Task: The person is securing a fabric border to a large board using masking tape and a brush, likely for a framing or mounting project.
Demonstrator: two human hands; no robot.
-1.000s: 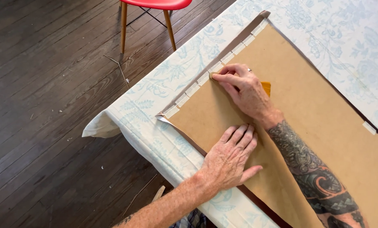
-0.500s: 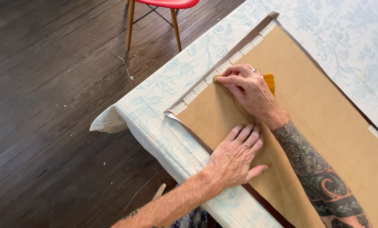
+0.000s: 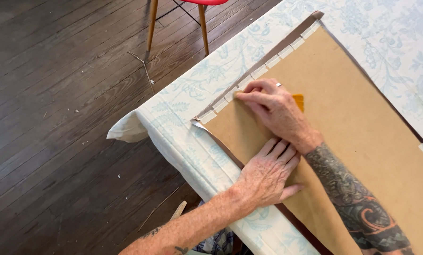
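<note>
Pressing tape strips (image 3: 221,105) along the brown board (image 3: 353,118) — right hand (image 3: 275,108) fingers bent; left hand (image 3: 268,172) flat, released.

One brown board (image 3: 362,118), two hands, one patterned tablecloth (image 3: 192,99), one red chair (image 3: 199,14)

The scene was brightly and evenly lit by soft daylight, with no harsh glare. The pale blue floral tablecloth (image 3: 211,156) looked slightly washed out toward the upper right. Soft, short shadows lay under the left hand (image 3: 267,174) and the right hand (image 3: 273,107) on the flat brown cardboard sheet (image 3: 353,118). The dark wooden plank floor (image 3: 55,118) showed a faint sheen. Focus was sharp throughout, without visible motion blur.
</note>
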